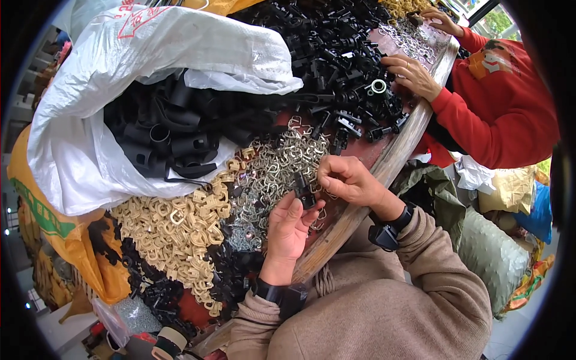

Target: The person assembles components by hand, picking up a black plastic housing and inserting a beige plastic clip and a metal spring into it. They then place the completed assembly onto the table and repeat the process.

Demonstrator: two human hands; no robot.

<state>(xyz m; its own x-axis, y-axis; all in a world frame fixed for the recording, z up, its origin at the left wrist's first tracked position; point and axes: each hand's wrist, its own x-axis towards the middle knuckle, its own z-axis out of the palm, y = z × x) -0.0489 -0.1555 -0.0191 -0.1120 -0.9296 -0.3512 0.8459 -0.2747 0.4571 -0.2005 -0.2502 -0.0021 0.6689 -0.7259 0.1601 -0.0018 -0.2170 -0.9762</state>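
My left hand (288,227) is closed around a small black plastic part (303,191), held upright between thumb and fingers. Close beside it, my right hand (351,183) makes a pinch with thumb and forefinger. What sits in that pinch is too small to make out. Both hands are above the table's near edge, next to a heap of bent silvery metal wire clips (282,159). Left of the clips lies a pile of beige plastic ring-shaped pieces (171,231).
A white woven sack (234,51) spills black tubular parts (171,129). Black plastic assemblies (342,66) are heaped at the back. A wooden rail (336,237) edges the table. Across at right, a person in a red sleeve (480,132) reaches into the heap. Stuffed sacks (489,240) stand at right.
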